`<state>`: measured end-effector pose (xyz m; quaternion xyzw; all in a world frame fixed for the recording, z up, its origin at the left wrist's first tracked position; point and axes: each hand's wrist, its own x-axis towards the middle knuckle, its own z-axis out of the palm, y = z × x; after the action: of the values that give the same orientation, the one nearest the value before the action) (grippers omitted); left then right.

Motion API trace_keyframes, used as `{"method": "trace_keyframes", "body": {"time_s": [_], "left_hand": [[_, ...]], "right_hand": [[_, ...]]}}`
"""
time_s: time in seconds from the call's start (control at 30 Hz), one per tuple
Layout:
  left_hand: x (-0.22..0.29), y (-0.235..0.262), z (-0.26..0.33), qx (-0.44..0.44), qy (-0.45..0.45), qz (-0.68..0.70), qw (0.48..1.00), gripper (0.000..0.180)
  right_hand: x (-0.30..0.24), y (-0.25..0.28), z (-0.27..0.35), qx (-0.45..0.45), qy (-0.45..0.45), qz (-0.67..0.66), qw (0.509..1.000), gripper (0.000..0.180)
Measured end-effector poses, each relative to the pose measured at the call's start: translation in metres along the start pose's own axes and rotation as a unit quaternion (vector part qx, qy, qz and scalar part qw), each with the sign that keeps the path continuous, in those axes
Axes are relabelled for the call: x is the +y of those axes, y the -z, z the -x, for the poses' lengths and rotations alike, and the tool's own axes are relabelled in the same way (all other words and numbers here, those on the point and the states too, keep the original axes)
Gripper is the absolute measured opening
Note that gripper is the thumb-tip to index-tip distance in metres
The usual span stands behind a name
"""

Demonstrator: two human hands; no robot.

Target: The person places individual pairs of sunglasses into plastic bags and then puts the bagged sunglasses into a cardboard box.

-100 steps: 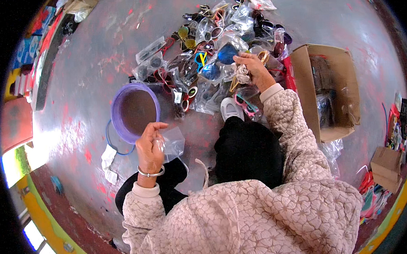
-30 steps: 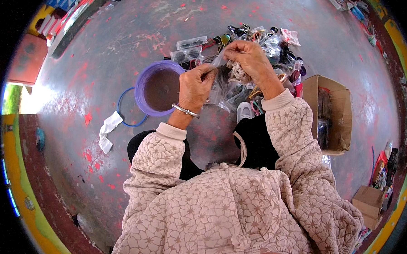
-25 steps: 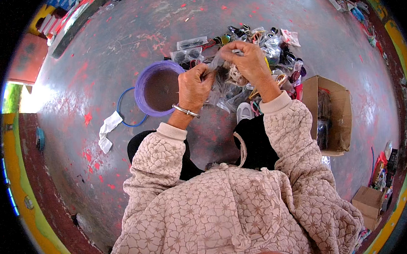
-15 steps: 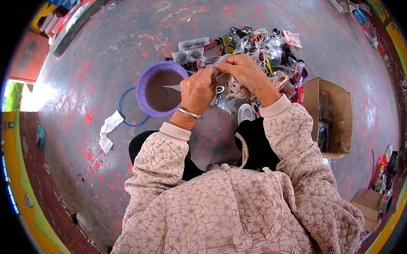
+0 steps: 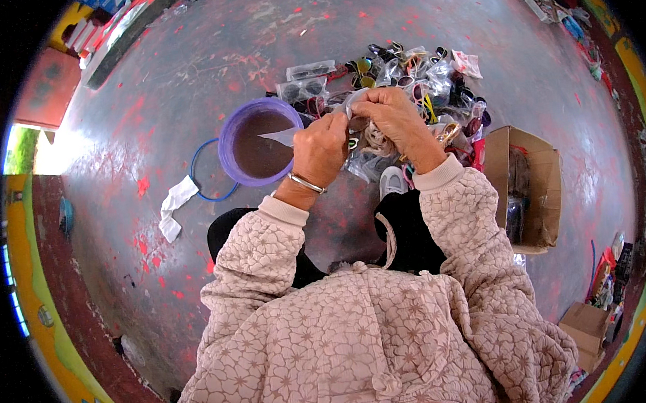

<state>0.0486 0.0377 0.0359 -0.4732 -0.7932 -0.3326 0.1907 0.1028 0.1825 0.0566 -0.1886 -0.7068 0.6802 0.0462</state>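
A thin whitish strip (image 5: 280, 137), perhaps plastic or paper, passes through my closed left hand (image 5: 322, 147). Its pointed end sticks out over the purple bucket (image 5: 227, 157), which holds brownish water. My right hand (image 5: 393, 120) pinches pale, see-through material at its fingertips, close to the left. Whether both ends belong to one piece is hidden by the fingers. Beyond and below my hands spreads a pile of sunglasses (image 5: 364, 73), many in clear plastic sleeves. A beige cord bundle (image 5: 378, 140) lies beneath my right wrist.
An open cardboard box (image 5: 542, 192) with dark contents stands at right. A white cloth (image 5: 173, 208) and a blue hoop (image 5: 198, 171) lie left of the bucket. One white shoe (image 5: 392, 180) shows near my right knee. Another carton (image 5: 586, 327) sits lower right.
Both hands stay close together on the pale material, with only slight shifts. More of the strip's pointed end now shows beside my left hand.
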Motion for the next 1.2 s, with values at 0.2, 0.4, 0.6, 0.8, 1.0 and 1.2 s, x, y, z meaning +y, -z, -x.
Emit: {"method": "trace_keyframes", "body": {"time_s": [0.2,0.4,0.6,0.8,1.0,1.2], "left_hand": [[-0.002,0.001,-0.002,-0.010,0.036,0.037,0.999,0.006],[-0.009,0.010,-0.011,-0.148,0.287,0.466,0.823,0.017],[-0.008,0.018,-0.019,-0.265,0.228,0.369,0.861,0.019],[-0.013,0.013,-0.012,-0.237,0.232,0.467,0.820,0.017],[-0.018,0.010,-0.010,-0.215,0.319,0.578,0.720,0.021],[-0.018,0.016,-0.013,-0.219,0.304,0.576,0.727,0.021]], "right_hand": [[0.008,0.002,-0.006,-0.018,0.007,-0.153,0.988,0.013],[-0.008,0.014,0.000,-0.057,0.072,-0.046,0.995,0.010],[-0.012,0.014,0.003,-0.113,0.112,0.101,0.982,0.011],[-0.006,0.010,-0.001,-0.130,0.040,-0.002,0.991,0.012],[-0.008,0.013,0.003,-0.110,-0.025,-0.159,0.981,0.013],[-0.011,0.022,0.000,-0.068,0.047,0.011,0.996,0.018]]}}
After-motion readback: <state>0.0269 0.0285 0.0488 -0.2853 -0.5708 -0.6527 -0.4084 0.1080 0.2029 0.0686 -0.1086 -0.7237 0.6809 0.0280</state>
